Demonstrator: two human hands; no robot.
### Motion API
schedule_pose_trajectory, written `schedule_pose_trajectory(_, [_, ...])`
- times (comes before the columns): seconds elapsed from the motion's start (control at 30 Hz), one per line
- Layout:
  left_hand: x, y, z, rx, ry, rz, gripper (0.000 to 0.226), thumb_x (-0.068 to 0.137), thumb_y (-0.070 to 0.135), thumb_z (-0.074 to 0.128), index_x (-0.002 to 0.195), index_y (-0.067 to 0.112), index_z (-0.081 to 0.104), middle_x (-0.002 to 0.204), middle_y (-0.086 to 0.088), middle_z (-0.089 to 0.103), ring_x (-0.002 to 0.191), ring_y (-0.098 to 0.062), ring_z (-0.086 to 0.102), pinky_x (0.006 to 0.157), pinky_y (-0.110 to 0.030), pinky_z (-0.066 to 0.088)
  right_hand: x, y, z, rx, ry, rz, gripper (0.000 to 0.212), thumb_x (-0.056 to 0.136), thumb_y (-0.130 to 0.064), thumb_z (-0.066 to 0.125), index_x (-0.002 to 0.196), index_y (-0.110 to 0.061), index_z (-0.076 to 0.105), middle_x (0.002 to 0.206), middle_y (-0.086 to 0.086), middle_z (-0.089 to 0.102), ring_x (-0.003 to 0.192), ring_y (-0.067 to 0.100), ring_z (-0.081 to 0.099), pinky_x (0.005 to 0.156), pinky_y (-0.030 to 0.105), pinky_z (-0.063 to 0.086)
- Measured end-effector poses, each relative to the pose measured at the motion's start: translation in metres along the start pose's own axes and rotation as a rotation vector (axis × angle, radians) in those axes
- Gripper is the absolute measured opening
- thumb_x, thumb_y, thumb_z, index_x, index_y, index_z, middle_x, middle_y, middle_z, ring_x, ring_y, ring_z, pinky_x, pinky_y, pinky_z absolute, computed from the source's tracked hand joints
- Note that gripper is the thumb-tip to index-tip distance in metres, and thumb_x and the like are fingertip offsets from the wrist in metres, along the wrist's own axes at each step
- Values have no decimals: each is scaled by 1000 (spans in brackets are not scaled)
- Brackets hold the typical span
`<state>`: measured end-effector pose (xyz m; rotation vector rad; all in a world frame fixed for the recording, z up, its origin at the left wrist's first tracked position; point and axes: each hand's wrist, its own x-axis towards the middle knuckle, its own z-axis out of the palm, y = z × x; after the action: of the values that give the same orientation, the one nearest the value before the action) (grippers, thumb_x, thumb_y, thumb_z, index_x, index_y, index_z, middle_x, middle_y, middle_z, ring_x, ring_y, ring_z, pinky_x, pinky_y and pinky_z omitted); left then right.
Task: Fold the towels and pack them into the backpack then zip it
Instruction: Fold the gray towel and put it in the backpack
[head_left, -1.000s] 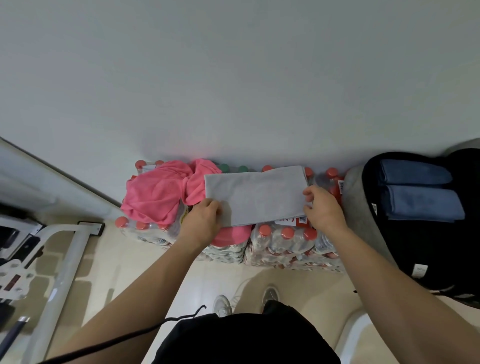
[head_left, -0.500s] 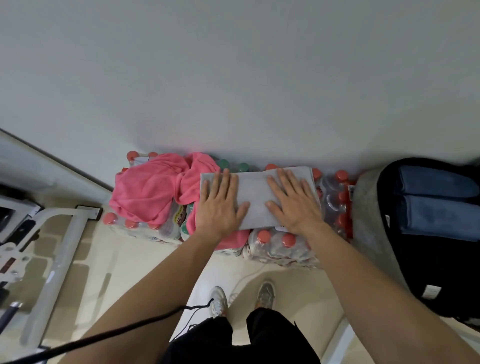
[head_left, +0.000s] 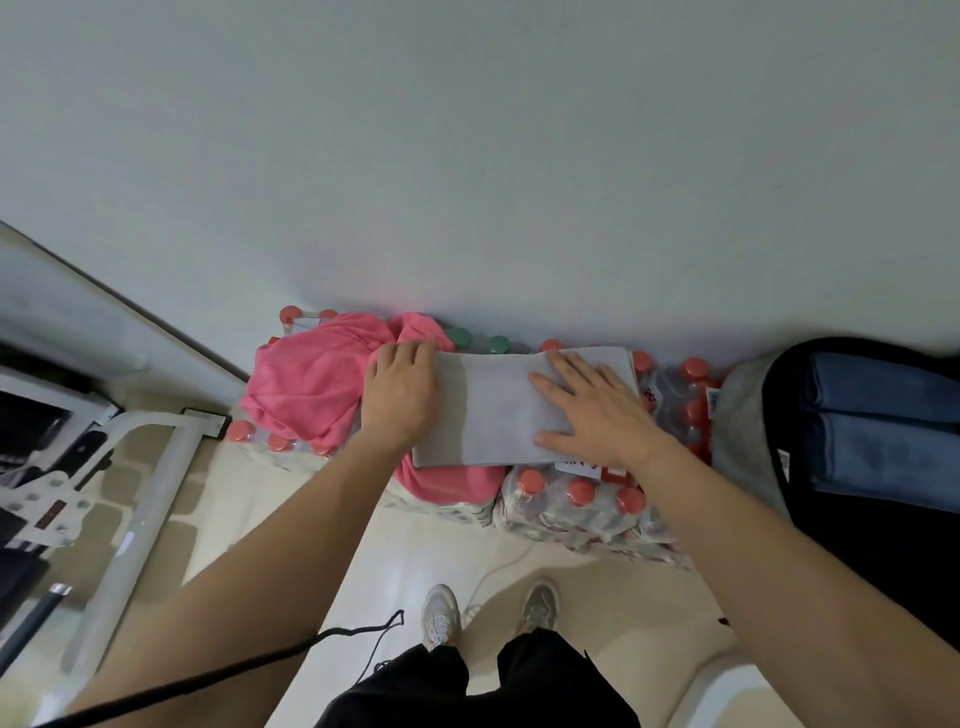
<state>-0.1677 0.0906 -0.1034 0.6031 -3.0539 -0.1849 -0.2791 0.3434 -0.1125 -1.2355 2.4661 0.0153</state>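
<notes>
Watching from the side: the grey microfibre towel folded into a long strip (head_left: 498, 410) lies in the middle of the frame on top of the shrink-wrapped packs of red-capped water bottles (head_left: 576, 499), its left end overlapping the crumpled pink towel (head_left: 306, 384). The right hand (head_left: 597, 410) lies flat on the strip's right end, fingers straight and spread, pressing down and gripping nothing. The left hand (head_left: 400, 395) sits on the left end with its fingertips bent at the far edge, and honestly I can't tell if it has pinched the cloth or is just resting there. At the right of the frame is the open black backpack with a grey padded rim (head_left: 743, 415), with two folded dark blue towels (head_left: 883, 415) already lying side by side inside. As for handling, this thing looks light, soft and totally floppy, so it won't hold a crease by itself, and the lumpy bottle caps underneath make a poor folding surface. I'd say grab it at the short end, thumb under and fingers on top, bring that end over while the other palm pins the rest, then carry the bundle clamped from both sides so it doesn't flop open on the way to the bag.
</notes>
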Motion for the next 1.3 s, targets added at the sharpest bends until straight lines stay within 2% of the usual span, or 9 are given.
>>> schedule_pose_trajectory(0.2, [26,-5,-16,-107,-244,-206,50,76,41,65,121,22,55,117,-8,59,111,-36,50,92,-45,42,12,4,-8,-43,-61,-29,104,74,-85,45,154,-43,-6,163,-2,-21,150,24,-15,122,51,5])
schedule_pose_trajectory(0.43, [28,4,-36,-352,-118,-166,14,80,32,66,83,21,58,85,0,64,81,-23,61,67,-34,48,19,0,-4,0,-81,4,104,71,-87,45,152,-47,-9,162,-2,-23,149,30,-20,121,55,0])
schedule_pose_trajectory(0.63, [3,11,-33,-573,-161,-329,29,88,37,68,98,12,55,91,0,62,83,-18,59,71,-34,49,17,0,5,40,-71,12,106,72,-88,44,151,-48,-13,159,-2,-32,146,27,-29,120,56,-7])
schedule_pose_trajectory(0.77, [-7,5,-29,-565,-270,-354,14,85,27,66,77,16,65,73,5,66,74,-16,65,52,-19,44,18,0,7,51,-66,11,106,71,-88,44,150,-48,-14,159,-2,-33,146,26,-31,119,56,-9])
schedule_pose_trajectory(0.83, [-7,7,-36,-569,-221,-363,18,84,25,66,69,14,61,66,6,60,65,-14,57,48,-20,37,19,-1,6,54,-68,18,106,71,-89,44,150,-49,-13,159,-1,-32,146,27,-30,119,56,-9])
schedule_pose_trajectory(0.97, [0,18,-60,-722,-78,-364,12,81,25,71,86,15,67,74,0,71,60,-19,68,54,-31,57,22,-11,6,84,-60,67,105,70,-89,42,151,-48,-11,160,2,-29,146,29,-30,118,57,-9])
schedule_pose_trajectory(1.07, [8,37,-76,-754,-81,-277,13,82,25,73,90,16,67,73,-1,71,49,-16,66,46,-26,53,23,-22,5,104,-45,101,106,70,-90,41,152,-46,-11,161,4,-27,146,29,-29,118,58,-8])
schedule_pose_trajectory(1.2, [15,77,-76,-745,-88,-176,18,80,27,74,89,14,64,71,2,70,47,-12,64,47,-24,51,9,-15,0,114,86,122,96,80,-78,43,156,-37,1,165,5,-13,151,29,-13,122,52,0])
schedule_pose_trajectory(1.3, [15,109,-65,-764,-163,-124,22,81,28,74,90,12,60,71,0,71,47,-12,66,47,-25,53,-20,0,2,194,337,215,62,95,-43,48,151,-19,34,159,12,25,148,30,20,122,46,18])
